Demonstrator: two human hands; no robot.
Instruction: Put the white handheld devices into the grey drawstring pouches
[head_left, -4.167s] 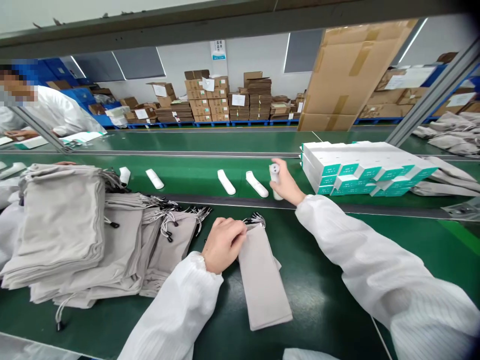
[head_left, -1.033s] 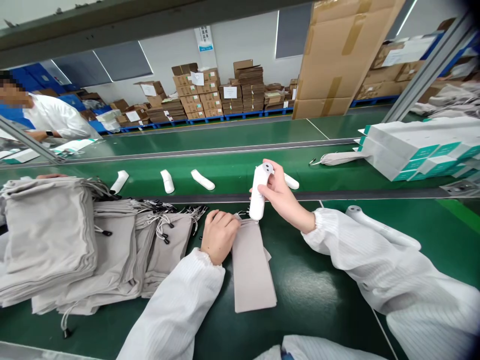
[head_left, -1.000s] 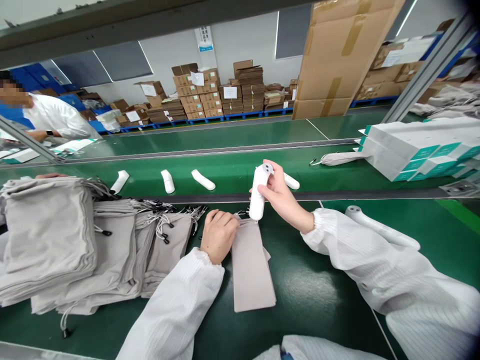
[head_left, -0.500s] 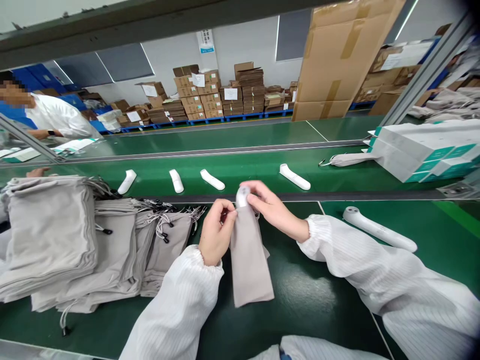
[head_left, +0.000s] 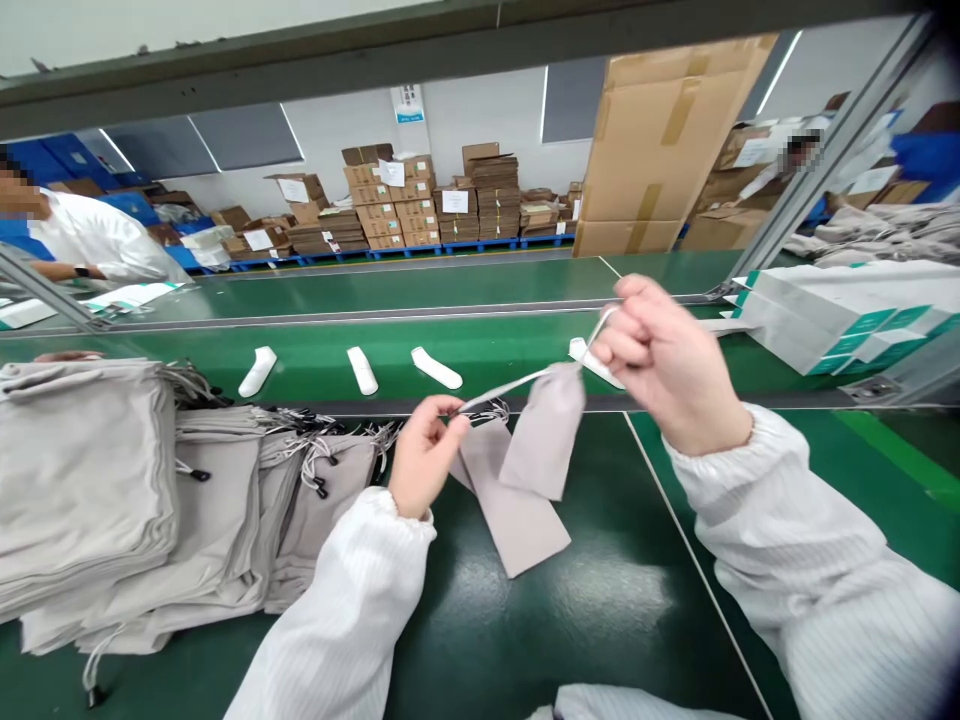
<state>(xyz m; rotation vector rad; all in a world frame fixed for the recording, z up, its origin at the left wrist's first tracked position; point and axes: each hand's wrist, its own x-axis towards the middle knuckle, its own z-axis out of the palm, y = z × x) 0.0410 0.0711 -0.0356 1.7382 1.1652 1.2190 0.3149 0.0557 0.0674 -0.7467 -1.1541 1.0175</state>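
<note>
A small grey drawstring pouch (head_left: 546, 425) hangs tilted between my hands with its mouth gathered. My right hand (head_left: 667, 370), raised to the right, pinches one end of its pale drawstring (head_left: 506, 387). The fingers of my left hand (head_left: 424, 455) are closed on the other end, so the cord runs taut. What is inside the pouch is hidden. Beneath it another grey pouch (head_left: 517, 520) lies flat on the green work surface (head_left: 570, 640). Stacked grey drawstring pouches (head_left: 82, 470), with dangling cords and black toggles, stand left of my left hand.
Several white handheld devices (head_left: 362, 371) lie spaced along the green belt (head_left: 315, 350) behind a dark rail. White-and-teal boxes (head_left: 847, 310) stand at right. Across the line is a person in white (head_left: 112, 235); another (head_left: 795, 160) is far right. Cartons (head_left: 397, 200) line the wall.
The white device showing at the pouch's mouth has gone from sight. My right hand has moved up and right, drawing the cord tight. The device at right no longer shows.
</note>
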